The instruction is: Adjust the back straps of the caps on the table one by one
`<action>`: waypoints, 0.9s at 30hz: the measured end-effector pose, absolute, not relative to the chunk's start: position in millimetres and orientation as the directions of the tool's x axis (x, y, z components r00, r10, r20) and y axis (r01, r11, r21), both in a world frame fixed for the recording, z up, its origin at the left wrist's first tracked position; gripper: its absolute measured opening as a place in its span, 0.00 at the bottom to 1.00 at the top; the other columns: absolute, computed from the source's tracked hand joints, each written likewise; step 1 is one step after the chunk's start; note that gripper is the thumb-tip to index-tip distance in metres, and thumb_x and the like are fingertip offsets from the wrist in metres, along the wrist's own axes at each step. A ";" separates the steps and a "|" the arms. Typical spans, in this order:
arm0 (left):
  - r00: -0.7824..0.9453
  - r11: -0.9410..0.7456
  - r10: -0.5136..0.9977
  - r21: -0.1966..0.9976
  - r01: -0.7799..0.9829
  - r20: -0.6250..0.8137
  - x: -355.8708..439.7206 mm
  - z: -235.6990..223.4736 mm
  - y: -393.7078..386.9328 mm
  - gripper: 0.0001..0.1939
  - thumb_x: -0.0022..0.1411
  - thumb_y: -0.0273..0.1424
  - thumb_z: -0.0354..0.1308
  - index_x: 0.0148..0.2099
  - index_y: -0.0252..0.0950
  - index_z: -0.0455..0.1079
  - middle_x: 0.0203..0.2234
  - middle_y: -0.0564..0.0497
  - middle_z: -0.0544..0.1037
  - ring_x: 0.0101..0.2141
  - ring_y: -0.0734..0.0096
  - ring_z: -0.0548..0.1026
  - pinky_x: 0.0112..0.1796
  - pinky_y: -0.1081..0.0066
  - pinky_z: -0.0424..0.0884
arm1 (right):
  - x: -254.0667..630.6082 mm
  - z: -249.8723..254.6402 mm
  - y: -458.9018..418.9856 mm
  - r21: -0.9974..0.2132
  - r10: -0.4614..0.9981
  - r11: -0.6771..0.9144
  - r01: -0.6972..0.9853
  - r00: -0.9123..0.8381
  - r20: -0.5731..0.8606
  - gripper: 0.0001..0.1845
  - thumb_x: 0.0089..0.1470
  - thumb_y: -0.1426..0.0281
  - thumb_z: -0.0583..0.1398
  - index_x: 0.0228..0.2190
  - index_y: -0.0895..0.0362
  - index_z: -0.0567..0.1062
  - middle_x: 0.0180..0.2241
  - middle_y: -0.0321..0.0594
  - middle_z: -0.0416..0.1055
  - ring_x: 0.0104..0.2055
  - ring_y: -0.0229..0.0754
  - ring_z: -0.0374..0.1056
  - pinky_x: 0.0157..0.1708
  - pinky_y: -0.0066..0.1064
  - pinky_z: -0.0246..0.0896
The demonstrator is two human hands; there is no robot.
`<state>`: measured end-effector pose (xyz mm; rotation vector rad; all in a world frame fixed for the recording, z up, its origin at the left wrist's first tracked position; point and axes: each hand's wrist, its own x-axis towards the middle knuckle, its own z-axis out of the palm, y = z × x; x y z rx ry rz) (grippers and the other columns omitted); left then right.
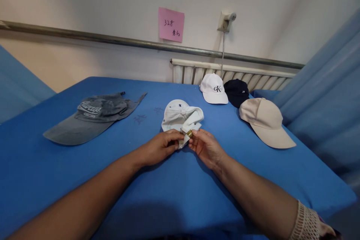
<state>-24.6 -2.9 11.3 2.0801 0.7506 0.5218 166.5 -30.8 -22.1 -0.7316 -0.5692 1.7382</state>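
Observation:
A pale, nearly white baseball cap (176, 114) lies in the middle of the blue-covered table, its back strap turned toward me. At the strap sits a small brass-coloured buckle (189, 134). From the left, my left hand (164, 144) pinches the near end of the strap. My right hand (206, 146) holds the buckle between thumb and fingers, close beside the left fingertips. The fingers partly hide the strap.
A grey cap (98, 110) with a loose strap lies at left. To the right are a white cap (212, 88), a dark cap (237, 92) and a beige cap (264, 120). Behind the blue table (157, 202) stand a radiator (191, 73) and a metal rail (112, 40). Blue curtains (332, 93) hang beside it.

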 end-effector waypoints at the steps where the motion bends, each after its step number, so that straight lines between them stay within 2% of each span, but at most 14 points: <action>1: 0.750 -0.484 0.654 0.817 0.312 0.101 -24.7 10.9 -2.0 0.11 0.64 0.32 0.53 0.44 0.38 0.74 0.36 0.50 0.74 0.39 0.68 0.70 0.44 0.68 0.67 | 167.0 -22.1 -30.5 -0.700 0.963 -0.268 -0.662 -0.204 -0.176 0.12 0.43 0.68 0.71 0.30 0.59 0.77 0.27 0.33 0.75 0.26 0.31 0.67 0.29 0.24 0.62; 5: 0.774 -0.417 0.632 0.863 0.284 0.051 -27.5 5.4 1.8 0.12 0.62 0.33 0.56 0.47 0.37 0.72 0.34 0.51 0.71 0.34 0.70 0.69 0.38 0.71 0.68 | 167.9 -22.0 -30.4 -0.725 0.963 -0.261 -0.638 -0.219 -0.154 0.12 0.43 0.67 0.71 0.29 0.58 0.77 0.27 0.33 0.74 0.24 0.31 0.64 0.26 0.24 0.58; 8: 0.770 -0.403 0.637 0.864 0.303 0.027 -30.4 5.4 1.8 0.08 0.61 0.33 0.56 0.42 0.36 0.71 0.30 0.53 0.70 0.30 0.71 0.68 0.34 0.72 0.67 | 167.3 -22.3 -30.6 -0.743 0.966 -0.256 -0.619 -0.199 -0.167 0.12 0.42 0.67 0.71 0.29 0.58 0.77 0.26 0.33 0.73 0.24 0.31 0.63 0.24 0.24 0.55; 10: 0.758 -0.516 0.647 0.783 0.348 0.089 -32.2 11.5 -0.9 0.06 0.60 0.32 0.57 0.38 0.36 0.71 0.34 0.51 0.72 0.34 0.69 0.70 0.38 0.70 0.68 | 166.3 -22.9 -30.5 -0.748 0.969 -0.246 -0.617 -0.166 -0.182 0.13 0.41 0.67 0.72 0.28 0.58 0.76 0.26 0.33 0.72 0.24 0.31 0.62 0.24 0.24 0.55; 13: 0.748 -0.727 0.615 0.547 0.415 0.250 -34.0 26.7 -8.0 0.03 0.60 0.29 0.58 0.37 0.37 0.71 0.46 0.47 0.73 0.47 0.62 0.69 0.49 0.63 0.64 | 164.0 -24.1 -30.5 -0.751 0.966 -0.257 -0.608 -0.158 -0.203 0.14 0.41 0.67 0.73 0.29 0.59 0.76 0.25 0.33 0.72 0.24 0.31 0.63 0.25 0.24 0.55; 14: 0.756 -0.769 0.593 0.474 0.430 0.277 -34.3 31.7 -10.5 0.02 0.61 0.29 0.57 0.37 0.38 0.71 0.46 0.47 0.73 0.48 0.61 0.68 0.51 0.61 0.62 | 163.2 -24.5 -30.7 -0.752 0.964 -0.265 -0.604 -0.163 -0.208 0.15 0.41 0.66 0.73 0.29 0.59 0.76 0.26 0.33 0.72 0.25 0.31 0.63 0.25 0.24 0.56; 16: 0.768 -0.805 0.575 0.360 0.471 0.283 -34.4 39.4 -14.2 0.03 0.61 0.29 0.56 0.35 0.38 0.71 0.39 0.48 0.76 0.46 0.61 0.69 0.51 0.60 0.61 | 161.7 -24.9 -31.0 -0.751 0.962 -0.273 -0.602 -0.162 -0.220 0.15 0.41 0.66 0.73 0.29 0.59 0.76 0.26 0.33 0.72 0.25 0.31 0.64 0.25 0.24 0.56; 19: 0.744 -0.788 0.615 0.229 0.571 0.261 -33.5 43.7 -16.7 0.04 0.61 0.31 0.57 0.33 0.38 0.70 0.29 0.50 0.73 0.39 0.61 0.69 0.47 0.60 0.62 | 160.7 -24.5 -31.4 -0.748 0.964 -0.261 -0.610 -0.128 -0.232 0.16 0.40 0.66 0.73 0.29 0.59 0.76 0.27 0.33 0.73 0.26 0.31 0.66 0.26 0.23 0.57; 23: 0.685 -0.738 0.669 0.147 0.659 0.288 -29.3 37.9 -17.0 0.06 0.62 0.33 0.57 0.40 0.40 0.73 0.31 0.49 0.74 0.38 0.59 0.68 0.46 0.59 0.61 | 161.8 -22.0 -31.3 -0.738 0.967 -0.251 -0.627 -0.126 -0.223 0.17 0.39 0.65 0.74 0.29 0.59 0.76 0.29 0.35 0.75 0.29 0.33 0.69 0.29 0.25 0.61; 27: 0.712 -0.760 0.647 0.153 0.632 0.272 -25.0 26.8 -16.1 0.08 0.66 0.31 0.53 0.37 0.39 0.73 0.34 0.48 0.75 0.39 0.61 0.69 0.46 0.58 0.61 | 163.3 -19.1 -31.4 -0.714 0.952 -0.304 -0.630 -0.168 -0.257 0.18 0.38 0.65 0.75 0.30 0.59 0.76 0.28 0.34 0.75 0.29 0.33 0.70 0.29 0.25 0.62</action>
